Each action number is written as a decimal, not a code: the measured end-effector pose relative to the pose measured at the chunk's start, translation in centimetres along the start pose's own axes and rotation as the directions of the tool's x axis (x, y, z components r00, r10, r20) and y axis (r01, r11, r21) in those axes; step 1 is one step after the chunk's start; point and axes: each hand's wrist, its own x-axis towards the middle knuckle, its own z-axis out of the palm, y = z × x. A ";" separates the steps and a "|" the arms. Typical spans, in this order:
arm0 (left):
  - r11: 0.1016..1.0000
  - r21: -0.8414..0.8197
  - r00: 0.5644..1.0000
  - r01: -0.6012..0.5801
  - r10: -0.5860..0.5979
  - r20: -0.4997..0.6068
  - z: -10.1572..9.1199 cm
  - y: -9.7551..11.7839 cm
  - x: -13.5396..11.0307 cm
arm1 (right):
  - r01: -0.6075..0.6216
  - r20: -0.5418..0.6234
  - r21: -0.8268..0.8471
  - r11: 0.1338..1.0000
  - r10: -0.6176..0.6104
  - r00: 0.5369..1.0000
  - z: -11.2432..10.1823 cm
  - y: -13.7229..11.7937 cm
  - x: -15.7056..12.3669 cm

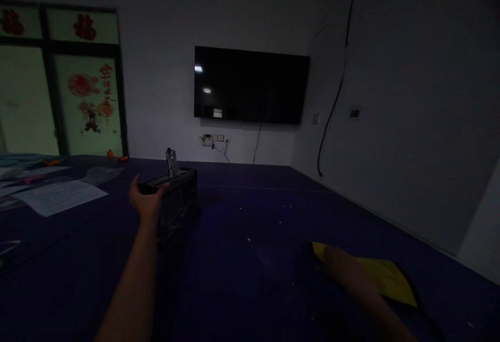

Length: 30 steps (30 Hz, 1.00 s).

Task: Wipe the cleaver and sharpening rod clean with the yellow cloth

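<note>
On the dark purple tabletop stands a dark box with see-through sides. My left hand grips its near left top edge, thumb on one side and fingers on the other. A shiny, crumpled-looking object sticks up from the box's top; its kind is unclear. At the right, my right hand holds a yellow cloth with a dark border against the surface. That hand is blurred and its fingertips are partly hidden. Small white scraps lie scattered between the two hands.
Printed papers and clear plastic wrap lie at the left, with small orange items at the far edge. A wall bounds the right side, where a black cable hangs. A television is on the far wall.
</note>
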 end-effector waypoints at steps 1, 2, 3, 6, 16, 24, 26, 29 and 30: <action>1.000 -0.024 1.000 0.013 -0.013 0.016 0.2 -0.3 0.2 | -0.007 -0.012 -0.032 0.999 0.007 1.000 0.2 -0.1 -0.3; 0.999 -0.039 0.999 0.026 -0.025 0.030 0.3 -0.6 0.3 | -0.013 -0.026 -0.056 0.998 0.011 1.000 0.3 -0.3 -0.5; 0.998 -0.046 0.999 0.033 -0.031 0.039 0.4 -0.9 0.4 | -0.016 -0.041 -0.075 0.997 0.013 0.999 0.1 -0.5 -0.5; 0.999 -0.034 0.999 0.031 -0.029 0.045 0.5 -1.2 0.5 | -0.005 -0.090 -0.106 0.994 -0.005 0.996 -1.6 -1.6 0.0; 0.999 -0.024 0.997 0.040 -0.039 0.060 0.2 -0.5 0.1 | 0.181 -0.172 0.959 0.220 -0.061 0.983 -9.2 -10.7 -2.6; 0.998 0.024 0.992 0.066 -0.068 0.104 -0.4 0.4 0.2 | -0.196 0.209 0.978 0.079 -0.232 0.950 -1.2 -14.3 -3.2; 0.996 0.025 0.989 0.081 -0.084 0.123 -0.4 0.3 0.4 | -0.205 0.247 0.964 0.171 -0.282 0.927 2.1 -14.0 -3.3; 0.995 0.012 0.987 0.101 -0.102 0.127 -0.2 0.0 0.5 | -0.226 0.291 0.945 0.237 -0.291 0.911 5.1 -13.5 -3.7; 0.994 0.007 0.986 0.107 -0.107 0.125 -0.1 -0.1 0.5 | -0.226 0.298 0.941 0.251 -0.301 0.906 5.6 -13.4 -3.9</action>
